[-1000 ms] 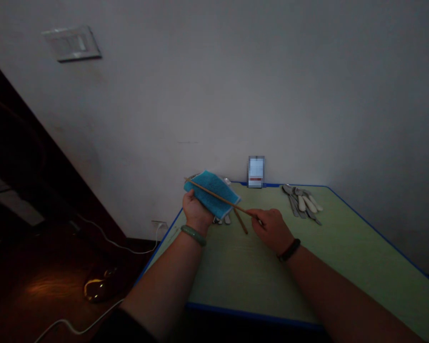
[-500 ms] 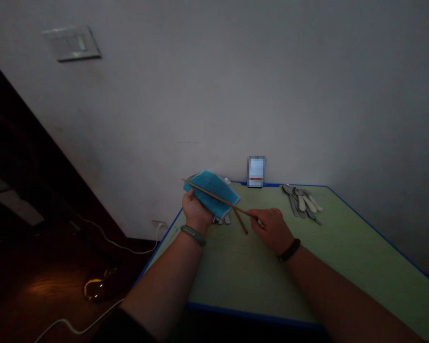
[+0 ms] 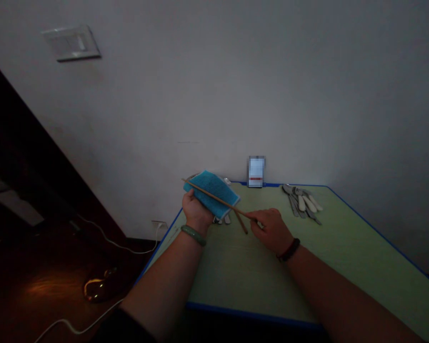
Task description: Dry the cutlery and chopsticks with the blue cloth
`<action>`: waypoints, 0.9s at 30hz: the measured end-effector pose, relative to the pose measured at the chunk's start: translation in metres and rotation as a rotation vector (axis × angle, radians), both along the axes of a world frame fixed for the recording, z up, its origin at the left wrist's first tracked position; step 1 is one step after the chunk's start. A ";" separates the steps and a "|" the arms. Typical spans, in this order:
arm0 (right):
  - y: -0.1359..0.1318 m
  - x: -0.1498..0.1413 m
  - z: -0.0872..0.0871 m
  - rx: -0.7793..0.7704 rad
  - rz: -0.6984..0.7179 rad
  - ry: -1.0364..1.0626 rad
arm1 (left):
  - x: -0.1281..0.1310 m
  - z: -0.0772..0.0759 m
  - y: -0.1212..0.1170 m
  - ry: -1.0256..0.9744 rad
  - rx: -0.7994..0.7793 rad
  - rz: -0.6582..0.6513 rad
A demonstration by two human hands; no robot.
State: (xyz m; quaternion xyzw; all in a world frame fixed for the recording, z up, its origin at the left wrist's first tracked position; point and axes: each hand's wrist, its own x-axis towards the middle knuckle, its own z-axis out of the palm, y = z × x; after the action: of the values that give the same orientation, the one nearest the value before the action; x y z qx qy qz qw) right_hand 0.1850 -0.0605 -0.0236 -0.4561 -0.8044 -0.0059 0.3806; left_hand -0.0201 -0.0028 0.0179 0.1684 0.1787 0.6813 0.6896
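Blue cloth (image 3: 216, 186), centre frame, over left hand (image 3: 196, 208); fingers mostly hidden, closure indeterminate. Right hand (image 3: 272, 229) pinches wooden stick (image 3: 214, 196) across cloth. Judged step: stick against cloth; next move calls for steady pinch.

A brown chopstick (image 3: 214, 196) slants across a blue cloth (image 3: 219, 186).

- Left hand (image 3: 197, 209): most fingers hidden behind the blue cloth (image 3: 216, 190)
- Lower stick (image 3: 242, 224): far end covered
- Phone screen (image 3: 256, 170): pixelated, unreadable
- Counter (image 3: 250, 276): cut off at right
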 end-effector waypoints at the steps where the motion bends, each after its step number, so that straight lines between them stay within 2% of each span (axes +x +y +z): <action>1: 0.000 0.000 -0.001 0.004 0.005 -0.001 | 0.000 0.000 0.000 0.014 -0.001 0.011; 16: 0.001 -0.004 -0.003 -0.051 0.005 -0.057 | 0.014 0.009 -0.010 0.050 -0.063 0.042; 20: 0.002 -0.005 -0.003 -0.049 -0.003 -0.076 | 0.017 0.007 -0.011 0.079 -0.032 0.050; 27: 0.002 -0.007 -0.003 -0.054 -0.010 -0.104 | 0.019 0.001 -0.011 0.092 0.032 -0.024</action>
State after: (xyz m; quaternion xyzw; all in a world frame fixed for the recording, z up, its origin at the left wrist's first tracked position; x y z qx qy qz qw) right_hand 0.1780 -0.0589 -0.0264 -0.4691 -0.8208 -0.0098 0.3257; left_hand -0.0013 -0.0140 0.0187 0.2127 0.1973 0.6673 0.6859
